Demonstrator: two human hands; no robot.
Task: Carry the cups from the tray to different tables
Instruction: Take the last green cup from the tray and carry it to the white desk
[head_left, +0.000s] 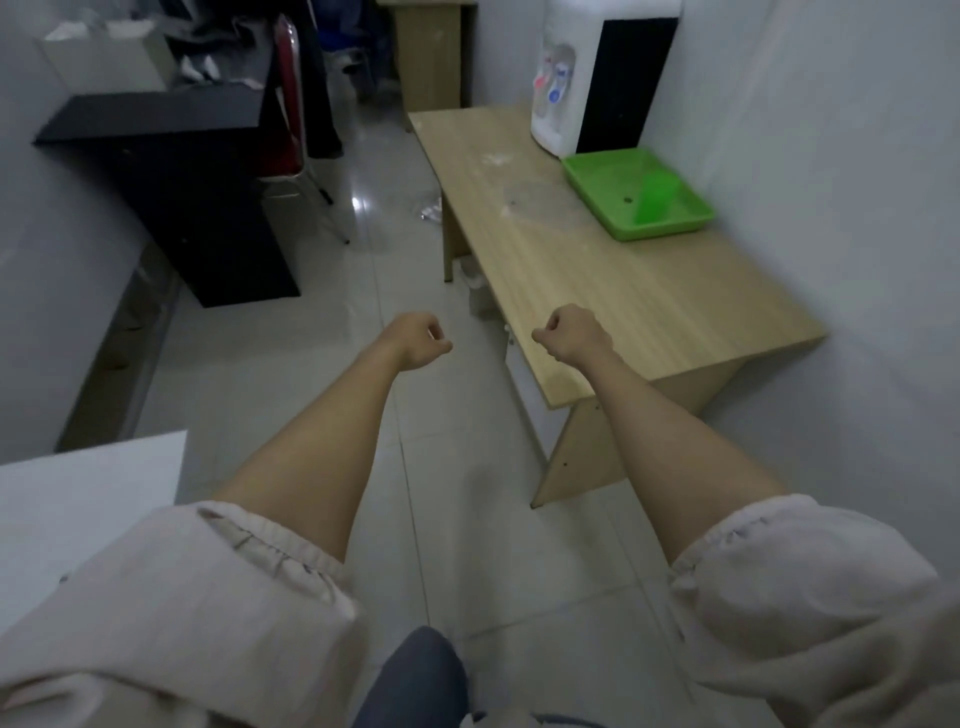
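Note:
A green tray (597, 179) rests on the wooden table (597, 291) at the right, against the wall. One green cup (655, 199) stands in the tray's near right part. My left hand (422, 340) hangs over the floor with fingers curled and nothing in it. My right hand (569, 338) hovers at the table's near left edge, also curled into a loose fist and empty. Both hands are well short of the tray.
A white water dispenser (563, 78) stands behind the tray. A black cabinet (171, 171) and a red chair (285, 104) sit at the left. A white table corner (78, 499) shows at the lower left. Tiled floor (363, 291) runs between them.

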